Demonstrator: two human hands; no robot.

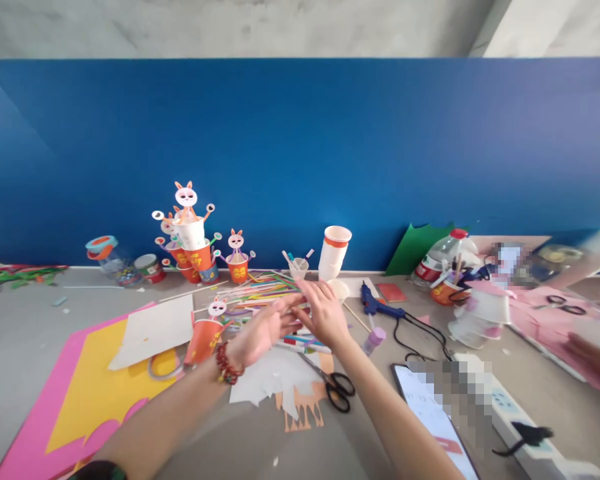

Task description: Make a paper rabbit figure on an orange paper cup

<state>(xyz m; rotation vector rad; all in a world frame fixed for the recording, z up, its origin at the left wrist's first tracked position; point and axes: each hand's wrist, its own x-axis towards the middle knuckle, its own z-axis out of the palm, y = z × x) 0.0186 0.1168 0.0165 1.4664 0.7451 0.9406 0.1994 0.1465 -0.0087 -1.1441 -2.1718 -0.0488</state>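
Observation:
Above the middle of the table my two hands meet, fingers overlapping. My left hand (265,328) is turned partly palm up with its fingers stretched out, and a red bead bracelet (226,364) circles its wrist. Over its fingertips lies my right hand (324,312), back upward, fingers extended. I see nothing held in either, though the place where they touch is partly hidden. Behind them lie several coloured sticks (253,288). Below are scissors (337,392) with black handles, on cut white paper (260,377) and orange paper scraps (305,413). An orange cup with a rabbit head (205,340) lies left.
Rabbit-figure cups (190,233) stand at the back left; a stack of white cups (333,253) is behind my hands. A blue glue gun (375,303), a phone (430,413) and a power strip (505,407) lie right. Another person's hand (595,357) is at far right.

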